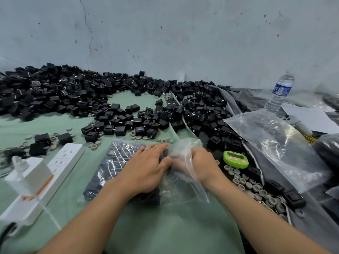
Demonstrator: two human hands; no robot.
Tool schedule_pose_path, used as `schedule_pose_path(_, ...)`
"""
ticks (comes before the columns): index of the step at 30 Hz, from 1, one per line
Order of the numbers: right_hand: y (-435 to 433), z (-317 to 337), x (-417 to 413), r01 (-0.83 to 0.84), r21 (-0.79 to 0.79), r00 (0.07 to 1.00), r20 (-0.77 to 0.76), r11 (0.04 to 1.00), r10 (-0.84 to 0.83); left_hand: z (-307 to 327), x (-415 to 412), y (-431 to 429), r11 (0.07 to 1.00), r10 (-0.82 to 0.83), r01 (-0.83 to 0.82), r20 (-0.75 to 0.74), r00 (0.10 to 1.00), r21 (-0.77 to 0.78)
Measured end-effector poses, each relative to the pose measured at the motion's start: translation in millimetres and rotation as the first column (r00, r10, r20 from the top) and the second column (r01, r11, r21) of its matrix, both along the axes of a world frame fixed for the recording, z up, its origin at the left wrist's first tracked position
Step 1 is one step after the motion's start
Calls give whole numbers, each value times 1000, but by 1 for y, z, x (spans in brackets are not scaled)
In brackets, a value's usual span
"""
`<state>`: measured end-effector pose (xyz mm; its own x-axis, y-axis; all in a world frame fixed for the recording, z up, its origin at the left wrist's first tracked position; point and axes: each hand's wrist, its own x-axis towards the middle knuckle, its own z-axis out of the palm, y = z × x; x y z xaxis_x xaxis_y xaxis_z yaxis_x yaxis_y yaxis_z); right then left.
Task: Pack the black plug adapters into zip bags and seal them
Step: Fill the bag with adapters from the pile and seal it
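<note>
Black plug adapters [113, 123] lie in a broad loose heap beyond both hands, spreading far to the left and right of them over a green cloth [165, 226]. Under the hands lies a clear zip bag [183, 187] with dark adapters inside it, its loose plastic rising up over the right hand [200, 165]. The left hand [146, 169] lies palm down on this bag, fingers straight and together, pressing on the adapters through the film, thumb reaching toward the right hand. The right hand's fingers are veiled by crumpled plastic and blurred, so I cannot tell whether they grip the bag or only rest in it. Just left of the left hand lies a filled bag [111, 165], its adapters packed in neat rows. Further left is a white power strip [60, 167]. Right of the right hand sits a green timer [235, 159], with grey rings [256, 189] strewn on its near side, and past those a large clear bag [278, 147] whose contents I cannot make out; a water bottle [280, 92] stands beyond it
</note>
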<state>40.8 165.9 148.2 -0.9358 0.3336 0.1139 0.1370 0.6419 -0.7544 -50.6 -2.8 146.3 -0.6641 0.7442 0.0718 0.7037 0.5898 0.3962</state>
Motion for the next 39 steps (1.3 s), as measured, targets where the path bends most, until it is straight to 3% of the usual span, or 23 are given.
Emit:
schedule_pose_path(4,-7,1,-10,-62,274,997,58,960,48,3,1,-3,1000,-9,9,22,1000,-2)
schedule_pose_path(7,-13,-3,-15,-174,645,983,69,744,170,4,-1,-4,999,-21,22,31,999,-23)
schedule_pose_path(8,-16,-5,-13,-137,647,990,64,750,125,5,-2,-5,1000,-22,23,45,999,-17)
schedule_pose_path(11,-17,-12,-18,23,608,993,79,794,-89,8,-2,-9,1000,4,-4,88,996,-2)
schedule_pose_path(16,-1,-11,-14,-134,507,981,188,852,42,8,-5,-18,995,40,-35,66,997,-88)
schedule_pose_path(20,8,-7,1,21,299,997,69,954,-44,8,-7,-19,993,31,-22,76,997,-116)
schedule_pose_path(22,5,-6,3,-31,239,999,37,971,23,8,-7,-19,992,29,-19,83,996,-121)
schedule_pose_path(28,-9,-23,-25,-53,352,996,-51,935,75,10,-6,-20,996,25,-18,93,995,-84)
schedule_pose_path(32,-17,-28,-33,-19,322,982,-170,947,78,10,-4,-21,997,60,-55,104,993,-50)
schedule_pose_path(39,-8,-14,-12,-37,82,999,-33,996,40,10,-4,-25,993,118,-117,105,987,-20)
